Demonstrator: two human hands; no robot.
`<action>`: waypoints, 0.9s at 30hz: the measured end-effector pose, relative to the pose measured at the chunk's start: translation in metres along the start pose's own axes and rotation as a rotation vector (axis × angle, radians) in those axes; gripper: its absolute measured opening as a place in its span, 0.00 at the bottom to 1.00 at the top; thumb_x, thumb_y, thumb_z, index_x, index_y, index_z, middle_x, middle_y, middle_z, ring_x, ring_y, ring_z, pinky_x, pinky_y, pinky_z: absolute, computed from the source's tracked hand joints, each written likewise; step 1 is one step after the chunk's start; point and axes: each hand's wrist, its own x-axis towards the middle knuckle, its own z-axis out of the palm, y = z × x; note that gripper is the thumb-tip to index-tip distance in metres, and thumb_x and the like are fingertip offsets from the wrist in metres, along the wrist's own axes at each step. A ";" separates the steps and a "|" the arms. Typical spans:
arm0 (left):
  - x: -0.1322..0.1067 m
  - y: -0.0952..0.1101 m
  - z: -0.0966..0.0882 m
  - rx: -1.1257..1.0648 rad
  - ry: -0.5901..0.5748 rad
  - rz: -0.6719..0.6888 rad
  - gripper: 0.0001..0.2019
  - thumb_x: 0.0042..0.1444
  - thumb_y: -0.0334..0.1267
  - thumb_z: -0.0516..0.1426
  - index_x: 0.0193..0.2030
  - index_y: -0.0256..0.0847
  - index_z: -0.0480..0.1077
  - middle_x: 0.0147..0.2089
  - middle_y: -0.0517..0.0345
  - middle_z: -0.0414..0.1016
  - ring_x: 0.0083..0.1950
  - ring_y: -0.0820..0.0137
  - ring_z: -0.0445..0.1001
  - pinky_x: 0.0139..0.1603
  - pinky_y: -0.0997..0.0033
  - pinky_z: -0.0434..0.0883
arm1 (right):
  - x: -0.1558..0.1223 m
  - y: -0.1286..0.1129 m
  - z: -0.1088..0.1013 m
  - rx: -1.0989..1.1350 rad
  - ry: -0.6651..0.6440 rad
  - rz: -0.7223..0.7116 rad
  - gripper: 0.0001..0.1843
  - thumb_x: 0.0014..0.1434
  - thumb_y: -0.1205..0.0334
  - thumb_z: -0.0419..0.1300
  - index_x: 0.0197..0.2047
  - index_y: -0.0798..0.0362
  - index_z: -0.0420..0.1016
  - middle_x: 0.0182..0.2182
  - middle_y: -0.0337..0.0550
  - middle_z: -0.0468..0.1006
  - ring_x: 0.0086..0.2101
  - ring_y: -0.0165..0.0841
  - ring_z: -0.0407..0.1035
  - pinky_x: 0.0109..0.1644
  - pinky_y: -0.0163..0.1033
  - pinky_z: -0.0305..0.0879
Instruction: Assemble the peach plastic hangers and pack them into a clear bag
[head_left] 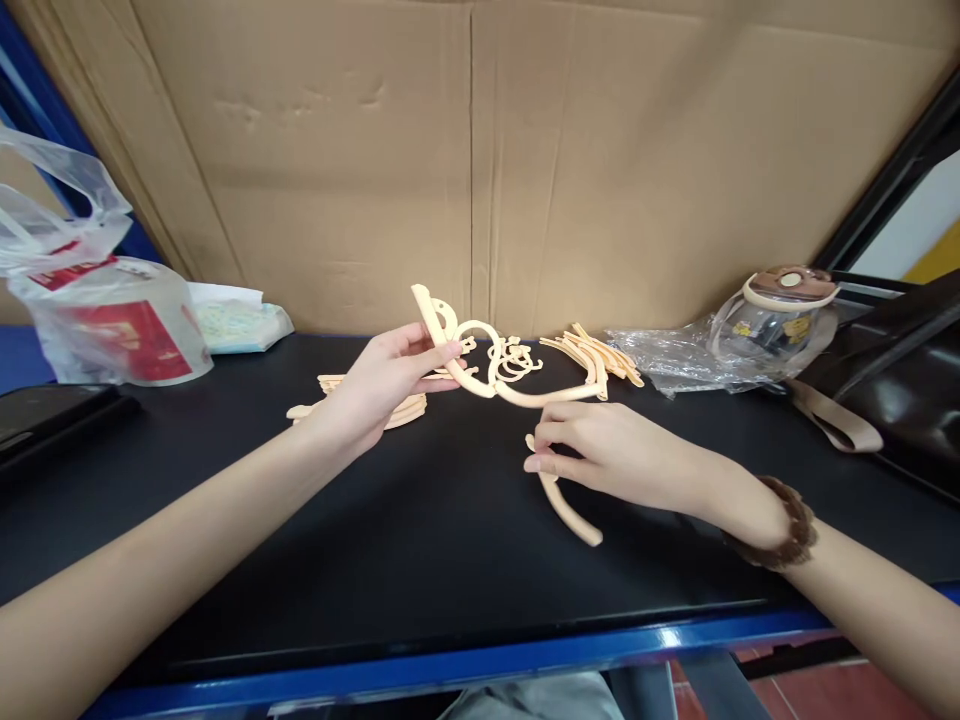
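Note:
My left hand (409, 370) is closed on a cream plastic folding hanger (517, 400), pinched at its left arm between thumb and fingers. A ring-like curved piece stands up from its middle, and its other arm reaches right. My right hand (585, 440), lower and closer to me, pinches a separate curved hanger arm (570, 515) that slants down to the right. Behind the hanger lie several hooks (517, 362) in a small heap. A pile of curved arms (600, 355) sits to their right, and more curved pieces (405, 412) lie under my left hand.
The black tabletop (375, 560) has a blue front edge. At left stand a bagged paper roll (142, 330), a tissue pack (240, 318) and a dark phone-like object (56, 415). Clear plastic wrap (675, 355), a lidded jug (780, 315) and a black bag (907, 380) are at right; cardboard (337, 150) rises behind.

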 end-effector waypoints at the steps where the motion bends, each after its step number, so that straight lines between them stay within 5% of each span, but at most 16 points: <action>1: 0.000 0.001 0.000 0.016 -0.018 -0.017 0.14 0.54 0.41 0.62 0.45 0.36 0.73 0.47 0.50 0.77 0.50 0.61 0.76 0.52 0.58 0.75 | 0.000 0.004 -0.001 -0.005 0.001 0.022 0.17 0.66 0.52 0.51 0.33 0.53 0.74 0.34 0.42 0.73 0.33 0.32 0.68 0.36 0.37 0.61; 6: 0.002 0.004 -0.003 0.109 -0.032 -0.115 0.18 0.50 0.39 0.64 0.47 0.37 0.69 0.44 0.49 0.77 0.43 0.61 0.78 0.41 0.60 0.79 | -0.004 0.012 -0.007 0.006 -0.009 0.123 0.06 0.60 0.69 0.53 0.32 0.53 0.66 0.27 0.37 0.71 0.26 0.28 0.63 0.29 0.34 0.54; 13: 0.005 -0.013 -0.007 0.278 -0.186 -0.131 0.19 0.50 0.40 0.61 0.49 0.42 0.65 0.36 0.58 0.75 0.32 0.65 0.78 0.32 0.64 0.77 | -0.009 0.023 -0.014 -0.002 -0.060 0.160 0.13 0.50 0.78 0.51 0.35 0.52 0.68 0.23 0.35 0.71 0.23 0.27 0.62 0.26 0.33 0.51; 20: -0.006 -0.027 0.004 1.078 -0.160 0.092 0.24 0.52 0.40 0.55 0.58 0.43 0.65 0.27 0.60 0.73 0.26 0.63 0.72 0.25 0.69 0.61 | -0.008 0.048 -0.007 0.145 -0.086 0.132 0.19 0.47 0.75 0.54 0.42 0.52 0.75 0.27 0.36 0.77 0.26 0.28 0.69 0.31 0.32 0.62; 27: -0.011 -0.023 0.008 1.249 -0.175 0.301 0.14 0.54 0.32 0.52 0.45 0.45 0.74 0.44 0.53 0.77 0.46 0.60 0.74 0.41 0.66 0.69 | -0.004 0.040 -0.018 0.430 -0.144 0.098 0.13 0.53 0.66 0.58 0.42 0.55 0.77 0.32 0.40 0.78 0.30 0.28 0.71 0.34 0.33 0.68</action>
